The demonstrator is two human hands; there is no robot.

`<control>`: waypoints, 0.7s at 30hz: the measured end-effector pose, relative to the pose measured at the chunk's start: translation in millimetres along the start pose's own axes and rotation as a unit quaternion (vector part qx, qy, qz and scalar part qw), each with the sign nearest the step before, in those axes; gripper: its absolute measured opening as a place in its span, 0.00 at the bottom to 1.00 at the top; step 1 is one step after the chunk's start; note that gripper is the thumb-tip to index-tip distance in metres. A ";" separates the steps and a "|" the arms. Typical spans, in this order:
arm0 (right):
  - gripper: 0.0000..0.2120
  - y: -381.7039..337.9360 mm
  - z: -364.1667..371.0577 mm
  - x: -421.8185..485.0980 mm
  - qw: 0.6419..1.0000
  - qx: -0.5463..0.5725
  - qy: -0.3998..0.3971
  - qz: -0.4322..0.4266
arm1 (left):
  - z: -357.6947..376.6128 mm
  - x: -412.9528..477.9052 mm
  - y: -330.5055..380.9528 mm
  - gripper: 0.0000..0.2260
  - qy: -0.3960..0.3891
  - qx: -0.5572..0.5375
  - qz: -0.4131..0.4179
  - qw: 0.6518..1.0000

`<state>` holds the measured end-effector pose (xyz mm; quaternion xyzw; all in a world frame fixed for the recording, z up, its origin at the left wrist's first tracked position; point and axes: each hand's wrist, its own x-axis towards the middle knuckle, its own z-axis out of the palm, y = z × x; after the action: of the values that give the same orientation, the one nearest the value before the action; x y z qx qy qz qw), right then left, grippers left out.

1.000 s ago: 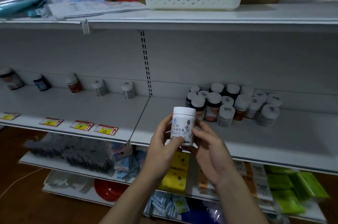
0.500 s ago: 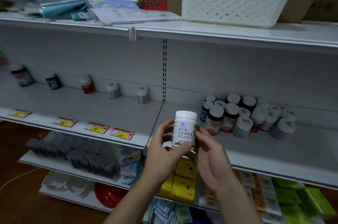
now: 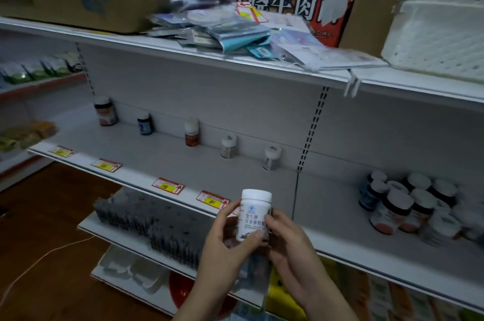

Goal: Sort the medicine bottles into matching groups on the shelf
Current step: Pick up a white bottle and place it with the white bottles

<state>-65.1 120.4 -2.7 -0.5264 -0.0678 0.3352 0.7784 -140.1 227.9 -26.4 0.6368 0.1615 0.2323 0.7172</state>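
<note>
One white bottle (image 3: 252,216), gripped by left hand (image 3: 222,244) and right hand (image 3: 290,244).
Grey shelf (image 3: 162,158), dim room; five spaced bottles (image 3: 191,133) at back, blurred cluster (image 3: 398,208) right, probably mixed.

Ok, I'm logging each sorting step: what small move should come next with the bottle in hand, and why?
Probably carry the held bottle to the back of the shelf, beside the left white bottle or the right white bottle. The left hand and right hand both grip it, label facing the camera; those two look closest in colour, but their labels are too blurred to pick.
</note>
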 end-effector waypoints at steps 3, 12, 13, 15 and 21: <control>0.12 10.5 22.2 12.3 0.999 -0.035 0.004 0.009 | -28.1 6.1 -3.9 0.26 0.012 0.003 -0.005 1.000; 0.12 23.8 48.7 60.8 0.996 -0.078 -0.012 0.037 | -67.0 44.5 -11.3 0.24 0.025 0.005 -0.059 0.998; 0.12 24.1 49.0 68.8 0.996 -0.079 -0.011 0.042 | -68.6 51.4 -12.2 0.24 0.029 0.011 -0.062 0.998; 0.13 23.9 48.1 86.9 0.995 -0.084 -0.013 0.046 | -70.7 66.6 -14.6 0.23 0.038 0.021 -0.070 0.997; 0.11 20.8 45.3 142.9 0.995 -0.084 -0.026 0.050 | -75.7 112.8 -18.9 0.24 0.049 0.073 -0.074 0.993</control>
<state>14.3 244.8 -36.2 -0.5837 -0.0896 0.3807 0.7115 -82.9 350.6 -48.3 0.6618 0.2596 0.1974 0.6750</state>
